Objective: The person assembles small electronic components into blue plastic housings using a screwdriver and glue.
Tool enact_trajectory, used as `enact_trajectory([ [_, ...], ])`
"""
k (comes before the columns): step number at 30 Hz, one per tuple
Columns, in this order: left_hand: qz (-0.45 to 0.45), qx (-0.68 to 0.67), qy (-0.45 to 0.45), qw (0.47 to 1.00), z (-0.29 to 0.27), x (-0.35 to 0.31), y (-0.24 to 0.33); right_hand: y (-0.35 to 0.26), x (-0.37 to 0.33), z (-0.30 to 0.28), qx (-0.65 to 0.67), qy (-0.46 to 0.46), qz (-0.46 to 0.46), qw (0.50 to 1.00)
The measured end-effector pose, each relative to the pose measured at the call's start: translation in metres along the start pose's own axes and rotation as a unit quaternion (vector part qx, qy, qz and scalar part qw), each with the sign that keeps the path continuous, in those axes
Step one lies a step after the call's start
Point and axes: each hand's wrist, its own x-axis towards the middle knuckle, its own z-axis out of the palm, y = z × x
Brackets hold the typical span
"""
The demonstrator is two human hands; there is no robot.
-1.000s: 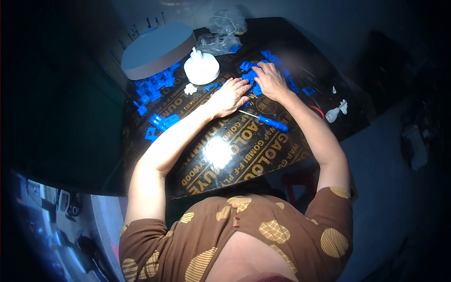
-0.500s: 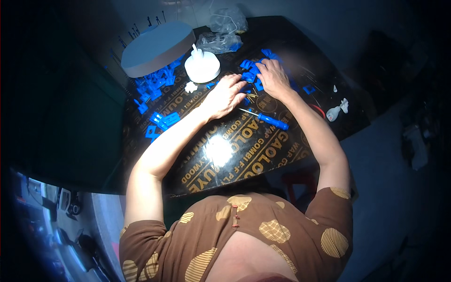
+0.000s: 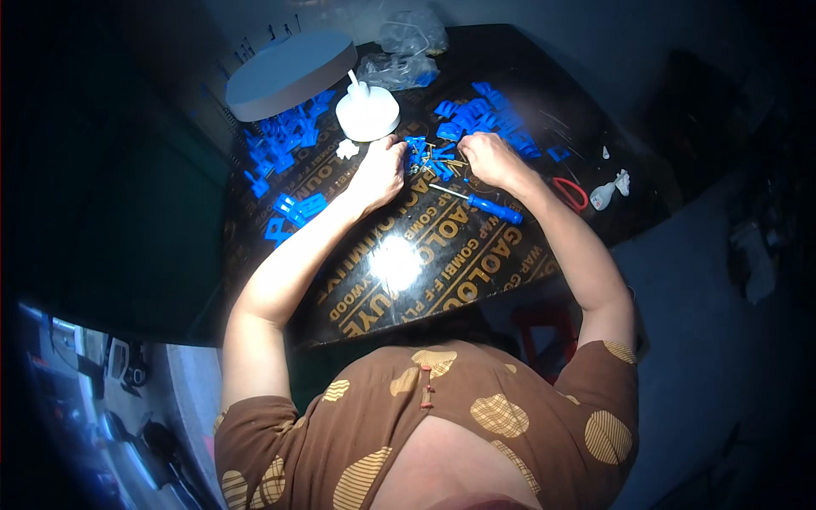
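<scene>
My left hand (image 3: 381,172) lies at the left of a small heap of blue plastic pieces and brass-coloured screws (image 3: 435,161), its fingers curled in. On the heap's right side is my right hand (image 3: 493,160), fingers and thumb bent together. What either hand has between its fingertips is hidden or too small to tell. Just below the heap lies a blue-handled screwdriver (image 3: 495,209), its shaft pointing left. Behind my right hand spreads a larger pile of blue plastic parts (image 3: 476,115).
A white lamp base (image 3: 367,116) and a wide grey lamp head (image 3: 293,75) stand behind my left hand. More blue parts (image 3: 285,144) lie under the head. At the right are a red ring-shaped thing (image 3: 581,202) and a white bottle (image 3: 602,197). Clear plastic bags (image 3: 399,70) lie at the back.
Both hands have drawn back toward me and moved apart, my left hand leftward. Their fingers are more curled, and the small heap between them now shows.
</scene>
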Motion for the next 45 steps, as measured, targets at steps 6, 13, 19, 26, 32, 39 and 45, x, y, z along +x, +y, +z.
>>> enact_trajectory([
  [6,-0.050,-0.049,0.001,0.998,-0.039,-0.017,0.011,-0.064,-0.038,-0.061,0.288,0.178,-0.106,0.935],
  [13,-0.058,-0.068,0.020,0.996,-0.086,-0.065,0.025,-0.160,-0.122,-0.130,0.274,0.658,-0.427,0.557],
  [19,-0.158,-0.204,0.075,0.963,-0.110,-0.104,0.045,-0.210,-0.152,-0.151,0.416,0.410,-0.690,0.428],
  [26,-0.206,-0.238,0.138,0.939,-0.135,-0.138,0.058,-0.234,-0.158,-0.150,0.393,0.426,-0.639,0.506],
  [32,-0.229,-0.211,0.180,0.933,-0.145,-0.163,0.061,-0.237,-0.157,-0.150,0.386,0.444,-0.663,0.463],
  [39,-0.251,-0.185,0.213,0.926,-0.145,-0.182,0.073,-0.247,-0.157,-0.150,0.378,0.467,-0.682,0.417],
  [45,-0.257,-0.215,0.244,0.910,-0.132,-0.193,0.084,-0.253,-0.149,-0.149,0.378,0.478,-0.684,0.400],
])
